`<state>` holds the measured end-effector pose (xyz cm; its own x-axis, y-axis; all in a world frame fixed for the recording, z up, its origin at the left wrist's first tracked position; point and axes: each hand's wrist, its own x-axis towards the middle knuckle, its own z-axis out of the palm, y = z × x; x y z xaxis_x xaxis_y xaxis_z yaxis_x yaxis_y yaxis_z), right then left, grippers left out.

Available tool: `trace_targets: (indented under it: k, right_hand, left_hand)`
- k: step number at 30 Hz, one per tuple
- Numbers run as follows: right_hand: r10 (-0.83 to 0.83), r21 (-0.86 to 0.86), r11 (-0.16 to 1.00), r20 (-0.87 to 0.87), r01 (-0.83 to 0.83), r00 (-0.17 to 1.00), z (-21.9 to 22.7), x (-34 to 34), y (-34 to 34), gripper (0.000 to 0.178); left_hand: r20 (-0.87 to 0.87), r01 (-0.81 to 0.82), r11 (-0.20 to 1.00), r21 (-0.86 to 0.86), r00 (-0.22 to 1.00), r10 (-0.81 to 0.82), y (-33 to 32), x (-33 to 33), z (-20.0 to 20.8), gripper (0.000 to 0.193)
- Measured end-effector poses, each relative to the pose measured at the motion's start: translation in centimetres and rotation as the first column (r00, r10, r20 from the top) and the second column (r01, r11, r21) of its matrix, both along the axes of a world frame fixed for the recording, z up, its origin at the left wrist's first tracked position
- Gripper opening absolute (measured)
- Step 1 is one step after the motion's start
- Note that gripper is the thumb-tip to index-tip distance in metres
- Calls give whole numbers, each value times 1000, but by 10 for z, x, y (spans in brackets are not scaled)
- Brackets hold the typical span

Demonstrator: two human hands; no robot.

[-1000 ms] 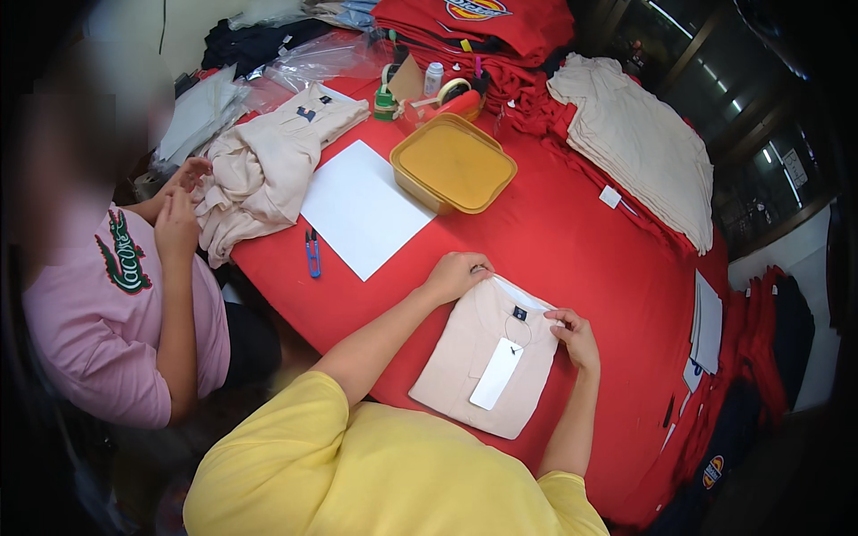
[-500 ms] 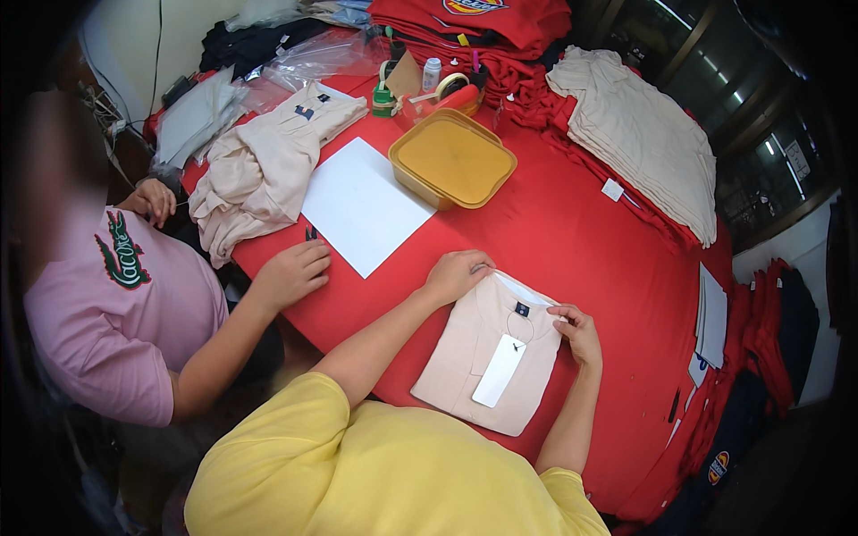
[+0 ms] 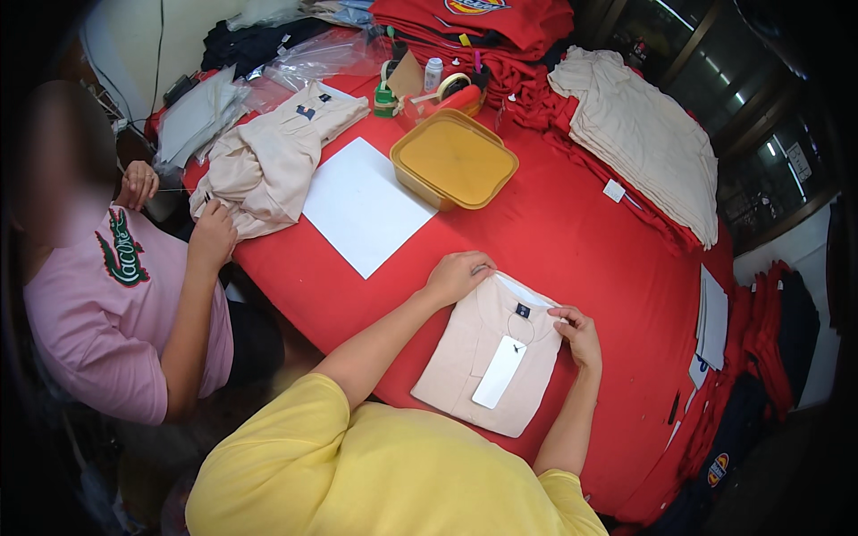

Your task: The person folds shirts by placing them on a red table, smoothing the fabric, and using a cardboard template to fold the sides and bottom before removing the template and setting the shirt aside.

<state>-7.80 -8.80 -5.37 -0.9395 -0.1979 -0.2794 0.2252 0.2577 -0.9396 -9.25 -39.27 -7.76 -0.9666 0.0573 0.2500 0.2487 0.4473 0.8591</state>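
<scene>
A folded cream shirt (image 3: pixel 456 357) lies on the red table cover in front of me, its neckline away from me. A white hang tag (image 3: pixel 500 371) on a loop rests on its front, below a small dark neck label (image 3: pixel 522 310). The edge of a white sheet shows at the back of the neckline. My left hand (image 3: pixel 459 276) is closed on the shirt's far left shoulder corner, fingertips pinched together. At the far right shoulder corner, my right hand (image 3: pixel 578 335) grips the fabric between thumb and fingers.
A white sheet (image 3: pixel 362 210) and a lidded yellow-brown box (image 3: pixel 456 156) lie beyond my left hand. A co-worker (image 3: pixel 134 313) sits at left by a rumpled cream shirt (image 3: pixel 259 170). Stacked cream shirts (image 3: pixel 635 134) stand far right; red garments (image 3: pixel 483 36) are piled behind.
The co-worker's nearer hand has moved back and left from beside the white sheet to the rumpled shirt, holding something small and dark. My hands and the folded shirt stay put.
</scene>
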Motion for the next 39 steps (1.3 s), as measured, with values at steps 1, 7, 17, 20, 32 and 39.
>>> trace_targets:
  k: [1, 7, 17, 20, 32, 39]
  right_hand:
    - [-2, 2, 1000, 11, 2, 1000, 0, 0, 0, 25]
    - [18, 0, 1000, -29, -18, 999, 3, 0, -1, 26]
    - [70, 155, 986, -33, -64, 997, 10, -6, -18, 27]
    - [115, 184, 978, -102, -95, 988, 4, -14, -33, 27]
    - [156, 316, 949, -464, -1, 872, -14, -16, -166, 26]
    - [202, 348, 937, -460, -34, 865, -12, -22, -169, 26]
  left_hand:
    - [-5, -1, 1000, -3, 1000, 1, 0, 0, 0, 14]
    - [-2, 0, 1000, 24, 1000, 0, 0, 1, 1, 16]
    - [21, -1, 999, 52, 1000, 0, -9, -7, 2, 14]
    - [23, -33, 999, 38, 999, 32, -22, -14, 4, 15]
    - [-217, -218, 804, -553, 970, 113, -117, -34, 32, 15]
    - [-199, -348, 871, -346, 935, 294, -107, -22, 28, 15]
